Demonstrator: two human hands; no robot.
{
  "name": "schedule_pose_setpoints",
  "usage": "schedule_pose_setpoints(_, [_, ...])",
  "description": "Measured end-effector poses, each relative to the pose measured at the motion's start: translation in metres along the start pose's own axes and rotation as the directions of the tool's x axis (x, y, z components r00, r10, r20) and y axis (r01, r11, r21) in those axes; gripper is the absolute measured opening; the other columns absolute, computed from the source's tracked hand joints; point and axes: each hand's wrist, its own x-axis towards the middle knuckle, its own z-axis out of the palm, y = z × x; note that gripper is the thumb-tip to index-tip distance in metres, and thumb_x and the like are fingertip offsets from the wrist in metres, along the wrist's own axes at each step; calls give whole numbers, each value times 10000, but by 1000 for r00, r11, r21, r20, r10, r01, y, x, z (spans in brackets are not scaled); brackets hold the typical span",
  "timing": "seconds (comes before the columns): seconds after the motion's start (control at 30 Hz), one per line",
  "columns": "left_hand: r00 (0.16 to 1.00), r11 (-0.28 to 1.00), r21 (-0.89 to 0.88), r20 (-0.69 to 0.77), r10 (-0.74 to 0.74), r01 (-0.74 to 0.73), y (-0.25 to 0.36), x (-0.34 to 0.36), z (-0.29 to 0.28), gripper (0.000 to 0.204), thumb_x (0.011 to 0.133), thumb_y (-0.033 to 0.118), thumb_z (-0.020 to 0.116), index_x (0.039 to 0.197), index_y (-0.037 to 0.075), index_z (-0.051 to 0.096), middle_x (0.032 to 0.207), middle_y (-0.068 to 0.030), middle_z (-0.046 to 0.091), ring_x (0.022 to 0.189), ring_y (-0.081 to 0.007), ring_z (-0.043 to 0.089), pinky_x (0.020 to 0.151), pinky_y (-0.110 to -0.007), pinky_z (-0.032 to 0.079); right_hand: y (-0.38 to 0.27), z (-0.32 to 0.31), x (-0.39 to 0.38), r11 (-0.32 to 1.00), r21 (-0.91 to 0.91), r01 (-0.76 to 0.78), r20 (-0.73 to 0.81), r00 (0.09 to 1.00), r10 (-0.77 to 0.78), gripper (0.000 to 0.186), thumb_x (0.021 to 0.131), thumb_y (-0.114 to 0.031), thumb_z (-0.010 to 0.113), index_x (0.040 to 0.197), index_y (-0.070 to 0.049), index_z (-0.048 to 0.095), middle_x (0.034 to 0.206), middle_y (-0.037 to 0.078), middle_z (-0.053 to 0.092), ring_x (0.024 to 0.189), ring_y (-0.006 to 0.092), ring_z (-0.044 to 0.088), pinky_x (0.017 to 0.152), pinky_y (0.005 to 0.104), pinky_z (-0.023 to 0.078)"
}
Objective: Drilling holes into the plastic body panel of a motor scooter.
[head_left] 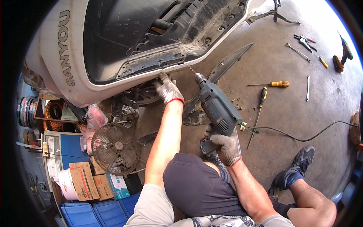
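My right hand [227, 146], in a grey knit glove, is wrapped round the handle of a dark teal corded power drill [219, 104]. The drill bit [192, 70] points up and left, its tip at the lower edge of a white vehicle body panel [113, 90]; whether it touches cannot be told. My left hand [169, 90], gloved too, grips that same edge just left of the bit, part of its fingers hidden against the panel. A loose dark trim piece [228, 64] lies on the floor behind the drill.
Screwdrivers [279, 84], wrenches [308, 89], pliers [303, 43] and a cordless drill [344, 55] lie at right. The drill's cord [291, 138] crosses the floor. A fan [116, 149], cardboard boxes [83, 181] and blue bins [81, 215] stand at left.
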Motion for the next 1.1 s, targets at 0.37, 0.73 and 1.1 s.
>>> schedule_pose_setpoints(0.37, [998,1000,-1,-46,31,-32,-1,-2,1,638,994,435,546,1483,80,340,1278,-87,587,1080,-193,628,717,-250,487,-2,0,0,998,-53,-20,-8,1000,20,608,625,73,554,1230,10,549,962,108,654,846,224,657,744,327,546])
schedule_pose_setpoints(0.73, [999,999,9,-34,40,-40,1,-3,2,657,992,444,546,1493,79,327,1274,-97,592,1078,-205,635,691,-237,484,-1,1,1,1000,-7,7,-6,1000,-7,436,667,70,613,1100,18,618,926,80,677,832,189,668,733,304,541])
schedule_pose_setpoints(1.1, [999,1000,0,-50,12,-12,4,-7,4,611,1003,411,541,1484,89,344,1272,-70,594,1081,-196,629,743,-253,486,-2,4,-1,1000,-25,0,-16,1000,0,428,666,67,618,1090,12,620,916,73,676,822,180,664,728,301,538])
